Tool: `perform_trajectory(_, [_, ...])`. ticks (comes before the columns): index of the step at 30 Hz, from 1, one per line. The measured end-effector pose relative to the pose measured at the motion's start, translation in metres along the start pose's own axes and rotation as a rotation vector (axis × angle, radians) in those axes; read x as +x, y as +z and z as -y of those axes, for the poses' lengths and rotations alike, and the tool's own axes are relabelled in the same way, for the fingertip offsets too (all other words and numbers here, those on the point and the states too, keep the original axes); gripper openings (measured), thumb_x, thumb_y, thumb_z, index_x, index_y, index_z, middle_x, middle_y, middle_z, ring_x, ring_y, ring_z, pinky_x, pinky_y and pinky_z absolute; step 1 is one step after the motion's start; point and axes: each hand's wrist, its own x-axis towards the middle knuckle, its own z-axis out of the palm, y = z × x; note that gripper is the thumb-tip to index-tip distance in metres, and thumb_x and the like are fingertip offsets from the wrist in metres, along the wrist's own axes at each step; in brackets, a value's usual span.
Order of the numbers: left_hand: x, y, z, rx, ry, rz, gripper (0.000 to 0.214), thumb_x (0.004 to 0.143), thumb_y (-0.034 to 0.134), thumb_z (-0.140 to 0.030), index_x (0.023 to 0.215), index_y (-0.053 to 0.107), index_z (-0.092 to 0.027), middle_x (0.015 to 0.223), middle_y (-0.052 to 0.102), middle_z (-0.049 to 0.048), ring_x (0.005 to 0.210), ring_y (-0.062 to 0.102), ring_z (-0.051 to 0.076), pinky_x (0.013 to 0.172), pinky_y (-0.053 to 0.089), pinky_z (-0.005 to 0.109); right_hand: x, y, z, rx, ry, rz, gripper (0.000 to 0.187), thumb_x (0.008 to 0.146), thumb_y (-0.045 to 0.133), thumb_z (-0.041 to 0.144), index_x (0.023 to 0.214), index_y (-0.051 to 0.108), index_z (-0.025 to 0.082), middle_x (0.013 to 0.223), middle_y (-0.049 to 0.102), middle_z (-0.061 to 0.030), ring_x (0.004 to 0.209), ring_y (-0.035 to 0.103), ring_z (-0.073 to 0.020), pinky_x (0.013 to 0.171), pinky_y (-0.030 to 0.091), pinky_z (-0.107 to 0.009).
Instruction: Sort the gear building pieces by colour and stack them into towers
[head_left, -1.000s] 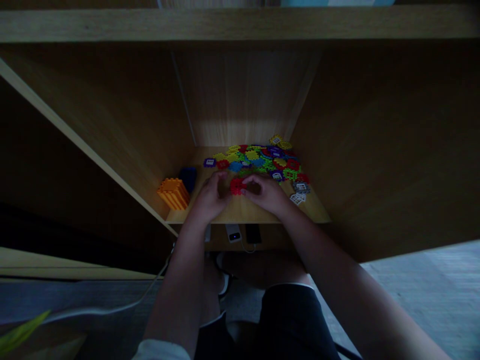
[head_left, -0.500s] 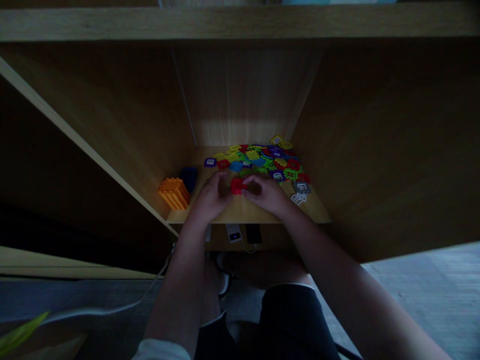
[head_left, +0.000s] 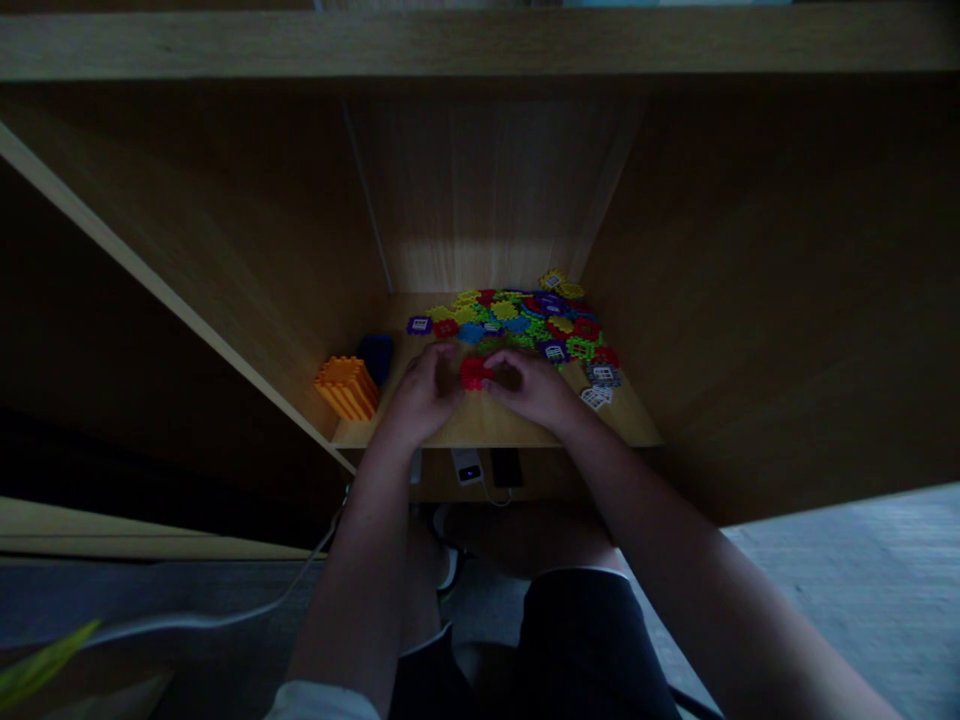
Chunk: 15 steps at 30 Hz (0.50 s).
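Note:
Over the shelf, my right hand (head_left: 534,386) pinches a red plastic building piece (head_left: 473,374) with notched edges between thumb and fingers. Just left of that piece is my left hand (head_left: 426,392), its thumb and fingers curved apart with nothing visible between them. Behind both hands spreads a loose pile of notched building pieces (head_left: 517,322) in yellow, green, blue, red and purple. An orange stack of notched pieces (head_left: 348,388) stands left of my left hand, and a dark blue stack (head_left: 376,357) is behind it.
Wooden side walls (head_left: 750,280) enclose the shelf (head_left: 495,430), and a thick board (head_left: 480,45) crosses above. White window-shaped pieces (head_left: 597,397) lie at the right. On a lower level are a white device (head_left: 468,467) with a cable and a black phone-like object (head_left: 506,467).
Almost nothing differs. The view has shifted very slightly; both hands and the red piece keep their places.

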Motion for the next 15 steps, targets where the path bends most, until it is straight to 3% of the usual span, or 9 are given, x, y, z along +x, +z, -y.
perform_trajectory(6, [0.0, -0.002, -0.002, 0.019, -0.007, 0.014, 0.055, 0.094, 0.072, -0.022, 0.146, 0.056, -0.023, 0.15, 0.069, 0.0128, 0.144, 0.065, 0.032, 0.126, 0.052, 0.056, 0.001, -0.001, 0.004, -0.031, 0.016, -0.036, 0.013, 0.101, 0.071, 0.033, 0.113, 0.073, 0.027, 0.119, 0.078, -0.0063, 0.115, 0.071, -0.026, 0.106, 0.055, -0.043])
perform_trajectory(10, [0.0, -0.003, -0.003, 0.035, -0.018, 0.002, 0.052, 0.093, 0.071, -0.02, 0.144, 0.057, -0.023, 0.149, 0.07, 0.0126, 0.142, 0.066, 0.031, 0.126, 0.052, 0.054, 0.0, -0.005, 0.006, -0.125, 0.052, -0.172, 0.013, 0.105, 0.064, 0.034, 0.111, 0.073, 0.026, 0.119, 0.077, -0.0087, 0.12, 0.069, -0.0293, 0.112, 0.05, -0.045])
perform_trajectory(12, [0.001, -0.003, -0.003, 0.04, -0.022, 0.0, 0.051, 0.093, 0.07, -0.021, 0.143, 0.057, -0.022, 0.149, 0.07, 0.0127, 0.143, 0.066, 0.032, 0.126, 0.051, 0.055, 0.0, -0.008, 0.006, -0.242, 0.153, -0.265, 0.018, 0.105, 0.06, 0.033, 0.112, 0.074, 0.024, 0.121, 0.077, -0.0119, 0.123, 0.066, -0.0327, 0.115, 0.047, -0.049])
perform_trajectory(15, [0.0, -0.003, -0.002, 0.042, -0.027, 0.01, 0.05, 0.095, 0.069, -0.021, 0.143, 0.057, -0.023, 0.151, 0.069, 0.0122, 0.144, 0.065, 0.032, 0.127, 0.05, 0.056, -0.001, -0.014, 0.003, -0.472, 0.428, -0.404, 0.031, 0.107, 0.052, 0.033, 0.122, 0.075, 0.018, 0.136, 0.072, -0.0196, 0.134, 0.058, -0.0411, 0.116, 0.043, -0.061])
